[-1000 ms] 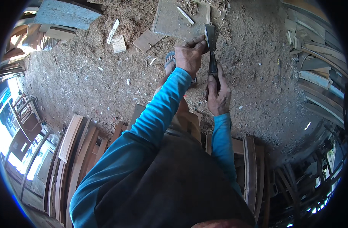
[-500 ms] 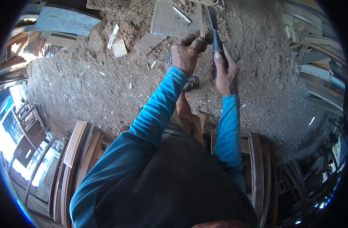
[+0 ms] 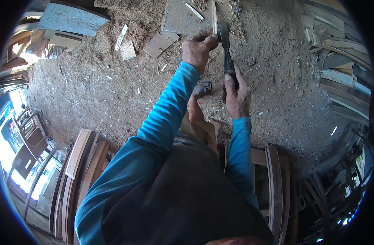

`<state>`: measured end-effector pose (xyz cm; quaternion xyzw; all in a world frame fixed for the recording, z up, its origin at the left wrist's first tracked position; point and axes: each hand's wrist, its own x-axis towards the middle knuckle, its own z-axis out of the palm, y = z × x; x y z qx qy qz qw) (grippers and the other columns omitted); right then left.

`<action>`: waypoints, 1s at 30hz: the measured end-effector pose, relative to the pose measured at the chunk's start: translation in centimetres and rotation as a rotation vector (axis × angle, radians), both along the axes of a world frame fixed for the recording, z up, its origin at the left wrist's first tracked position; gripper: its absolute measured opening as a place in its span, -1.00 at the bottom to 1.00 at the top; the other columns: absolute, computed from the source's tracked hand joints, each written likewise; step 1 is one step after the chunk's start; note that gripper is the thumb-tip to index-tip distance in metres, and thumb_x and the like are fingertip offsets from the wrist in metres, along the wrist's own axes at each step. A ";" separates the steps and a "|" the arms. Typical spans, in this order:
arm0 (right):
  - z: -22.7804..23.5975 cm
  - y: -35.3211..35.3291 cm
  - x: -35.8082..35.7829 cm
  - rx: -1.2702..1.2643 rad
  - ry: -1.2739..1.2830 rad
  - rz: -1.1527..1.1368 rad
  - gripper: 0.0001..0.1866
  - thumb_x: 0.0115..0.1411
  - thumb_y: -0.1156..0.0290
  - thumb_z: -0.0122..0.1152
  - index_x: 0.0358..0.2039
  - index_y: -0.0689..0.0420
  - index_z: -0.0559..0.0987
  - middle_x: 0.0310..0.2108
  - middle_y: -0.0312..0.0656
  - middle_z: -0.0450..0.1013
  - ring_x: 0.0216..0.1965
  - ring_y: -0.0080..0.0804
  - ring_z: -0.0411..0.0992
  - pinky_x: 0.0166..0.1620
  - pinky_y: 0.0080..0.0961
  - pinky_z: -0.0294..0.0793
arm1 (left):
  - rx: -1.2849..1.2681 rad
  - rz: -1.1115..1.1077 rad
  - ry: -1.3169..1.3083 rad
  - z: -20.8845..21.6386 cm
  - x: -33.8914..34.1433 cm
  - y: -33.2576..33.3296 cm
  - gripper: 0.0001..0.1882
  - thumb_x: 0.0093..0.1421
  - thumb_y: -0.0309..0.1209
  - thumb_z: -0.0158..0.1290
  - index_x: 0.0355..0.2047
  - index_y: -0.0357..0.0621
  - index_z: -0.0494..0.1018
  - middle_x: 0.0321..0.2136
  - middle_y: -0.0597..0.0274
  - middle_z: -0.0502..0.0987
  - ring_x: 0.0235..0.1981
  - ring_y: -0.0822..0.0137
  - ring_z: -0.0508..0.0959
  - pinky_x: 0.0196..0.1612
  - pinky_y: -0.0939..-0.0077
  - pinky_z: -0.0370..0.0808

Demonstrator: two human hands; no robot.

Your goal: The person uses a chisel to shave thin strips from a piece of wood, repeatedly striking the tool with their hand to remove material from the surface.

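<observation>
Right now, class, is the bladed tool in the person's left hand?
No, the right hand grips the bladed tool, while the left hand holds a thin wooden strip.

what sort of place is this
Probably a woodworking shop or shed: boards are stacked at the lower left, what look like wood shavings litter the ground, and the right hand grips a bladed tool.

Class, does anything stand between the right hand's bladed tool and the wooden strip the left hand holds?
Nothing visible does: the bladed tool is close beside the wooden strip; whether they touch is unclear.
</observation>
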<state>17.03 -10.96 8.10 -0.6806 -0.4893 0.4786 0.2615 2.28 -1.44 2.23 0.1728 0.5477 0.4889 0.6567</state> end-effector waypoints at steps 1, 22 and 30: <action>-0.1 -0.3 0.1 -0.008 0.006 -0.004 -0.43 0.43 0.19 0.04 0.35 0.21 0.33 -0.11 0.03 0.57 -0.11 -0.19 0.57 -0.02 -0.24 0.55 | 0.001 0.040 -0.041 0.0 0.3 0.1 -0.68 0.29 -0.46 0.21 0.01 -0.37 0.56 -0.27 0.18 0.67 -0.31 0.43 0.63 -0.18 0.55 0.62; -2.1 -3.7 0.1 0.054 0.060 -0.057 -0.45 0.43 0.26 0.08 0.38 0.11 0.34 -0.42 -0.36 0.42 -0.57 -0.69 0.30 -0.53 -0.60 0.31 | 0.110 -0.045 0.099 -2.0 0.4 0.1 -0.61 0.35 -0.42 0.15 0.14 -0.29 0.50 -0.23 0.16 0.69 -0.33 0.46 0.66 -0.24 0.54 0.66; -1.4 -4.4 -0.6 0.103 0.093 -0.033 -0.45 0.44 0.25 0.05 0.39 0.11 0.32 -0.46 -0.37 0.40 -0.58 -0.70 0.29 -0.53 -0.60 0.31 | 0.106 -0.043 0.276 -3.0 0.2 0.0 -0.69 0.32 -0.51 0.13 0.05 -0.31 0.58 -0.25 0.10 0.71 -0.28 0.42 0.68 -0.16 0.52 0.64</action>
